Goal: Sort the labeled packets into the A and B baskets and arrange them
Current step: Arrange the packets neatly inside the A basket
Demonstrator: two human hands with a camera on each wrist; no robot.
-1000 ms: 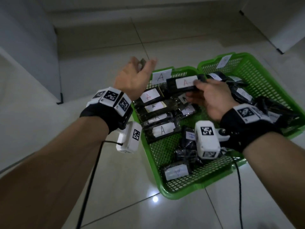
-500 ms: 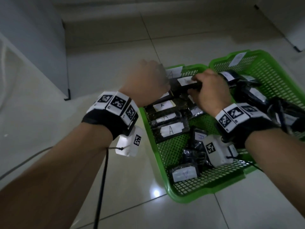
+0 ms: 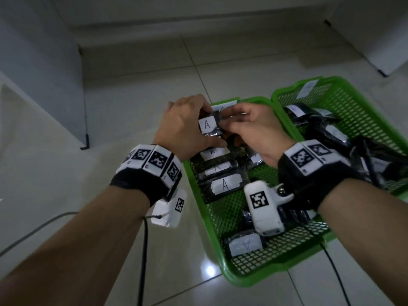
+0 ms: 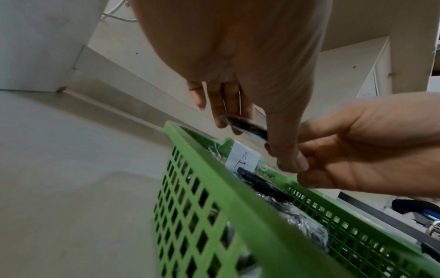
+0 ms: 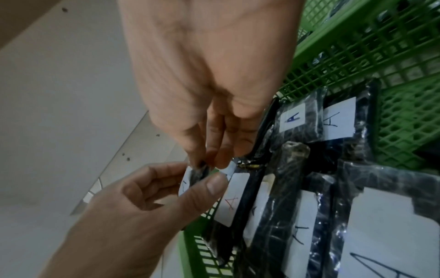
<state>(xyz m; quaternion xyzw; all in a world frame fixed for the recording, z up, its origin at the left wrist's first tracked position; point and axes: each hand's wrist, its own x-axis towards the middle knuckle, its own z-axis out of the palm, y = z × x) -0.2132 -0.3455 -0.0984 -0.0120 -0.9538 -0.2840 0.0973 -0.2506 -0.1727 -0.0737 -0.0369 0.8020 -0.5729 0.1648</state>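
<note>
A black packet with a white A label (image 3: 208,125) is held above the far end of the left green basket (image 3: 199,208). My left hand (image 3: 204,120) grips its left end and my right hand (image 3: 223,122) pinches its right end. In the left wrist view the packet (image 4: 245,127) lies edge-on between my fingers, above the basket's A tag (image 4: 243,159). The right wrist view has both hands meeting on the packet (image 5: 199,174). A row of A packets (image 3: 223,184) lies along the basket's left side. The right green basket (image 3: 357,102) holds several black packets (image 3: 331,133).
One more A packet (image 3: 245,245) lies at the left basket's near end. Both baskets sit side by side on a pale tiled floor (image 3: 132,102). A white cabinet (image 3: 33,74) stands at the left. Cables (image 3: 143,261) trail from my wrists.
My left hand came in from beside the basket and took hold of the packet that my right hand held. Both hands now hold it over the basket's far end.
</note>
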